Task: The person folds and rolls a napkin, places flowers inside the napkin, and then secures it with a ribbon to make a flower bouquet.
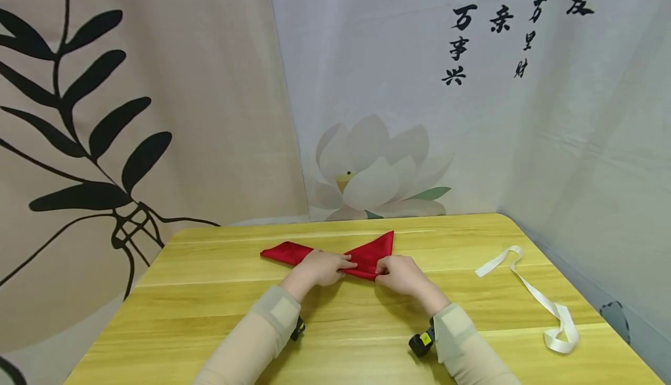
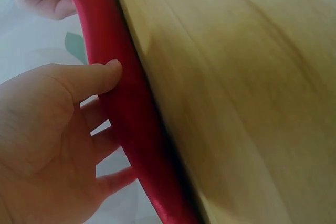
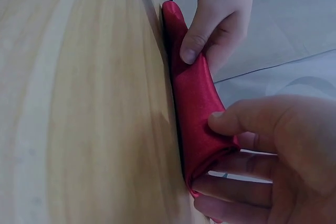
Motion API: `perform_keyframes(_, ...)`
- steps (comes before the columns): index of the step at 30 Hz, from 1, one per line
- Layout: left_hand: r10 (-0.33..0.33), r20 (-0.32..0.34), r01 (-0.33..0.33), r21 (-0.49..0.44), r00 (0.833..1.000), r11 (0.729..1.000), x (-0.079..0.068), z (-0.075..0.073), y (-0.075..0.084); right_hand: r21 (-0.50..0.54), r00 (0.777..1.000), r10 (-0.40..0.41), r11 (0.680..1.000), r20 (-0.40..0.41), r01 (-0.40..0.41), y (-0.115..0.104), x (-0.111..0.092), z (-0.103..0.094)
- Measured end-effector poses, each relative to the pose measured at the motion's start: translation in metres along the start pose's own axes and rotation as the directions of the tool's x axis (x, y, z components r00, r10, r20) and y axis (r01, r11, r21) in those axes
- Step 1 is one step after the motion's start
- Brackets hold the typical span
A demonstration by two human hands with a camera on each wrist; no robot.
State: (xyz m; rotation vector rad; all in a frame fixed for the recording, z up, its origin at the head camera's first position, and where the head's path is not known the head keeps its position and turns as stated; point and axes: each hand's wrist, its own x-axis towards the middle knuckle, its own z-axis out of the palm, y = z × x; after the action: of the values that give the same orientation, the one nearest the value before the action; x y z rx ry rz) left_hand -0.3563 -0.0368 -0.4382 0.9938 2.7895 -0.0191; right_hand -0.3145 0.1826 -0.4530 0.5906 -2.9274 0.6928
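Note:
A shiny red cloth [image 1: 370, 255], folded into a long band, lies across the far middle of the table. Its right end flares up to a point, and its left end tapers. My left hand [image 1: 326, 267] holds the band near its middle, thumb along the near side and fingers over the top. At the right part, my right hand [image 1: 401, 274] pinches the near edge. The right wrist view shows the rolled layers of the red cloth [image 3: 197, 95] between thumb and fingers of the right hand [image 3: 283, 145]. In the left wrist view, the left thumb presses on the smooth near face.
On the right side of the wooden table [image 1: 346, 350] lies a loose, curled white ribbon [image 1: 540, 296]. Behind the table hangs a printed curtain [image 1: 220, 111]. A small black camera [image 1: 421, 343] sits at my right wrist.

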Motion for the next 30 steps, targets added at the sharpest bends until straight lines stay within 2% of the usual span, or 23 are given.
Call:
perform_keyframes(11,-0.014,0.072,0.018,-0.059,0.997,0.998,-0.007,-0.014,0.003,0.073,0.999,0.004,0.997,0.046,-0.008,-0.002,-0.001,-0.003)
perform_keyframes(15,0.000,0.087,0.003,-0.032,0.996,0.999,-0.007,-0.016,0.001,0.094,0.999,-0.004,0.996,0.047,-0.001,-0.004,-0.002,-0.004)
perform_keyframes(20,-0.011,0.112,0.019,-0.066,0.994,0.998,-0.008,-0.020,-0.002,0.112,0.999,-0.021,0.994,0.040,0.017,-0.003,-0.001,-0.005)
perform_keyframes(25,-0.020,0.118,0.035,-0.124,0.993,0.992,-0.009,-0.024,-0.004,0.156,0.999,-0.024,0.988,0.041,0.018,-0.001,-0.001,-0.005)
perform_keyframes(30,-0.010,0.109,0.025,-0.140,0.994,0.990,-0.009,-0.027,-0.005,0.177,0.999,-0.019,0.984,0.041,0.012,-0.001,-0.001,-0.007)
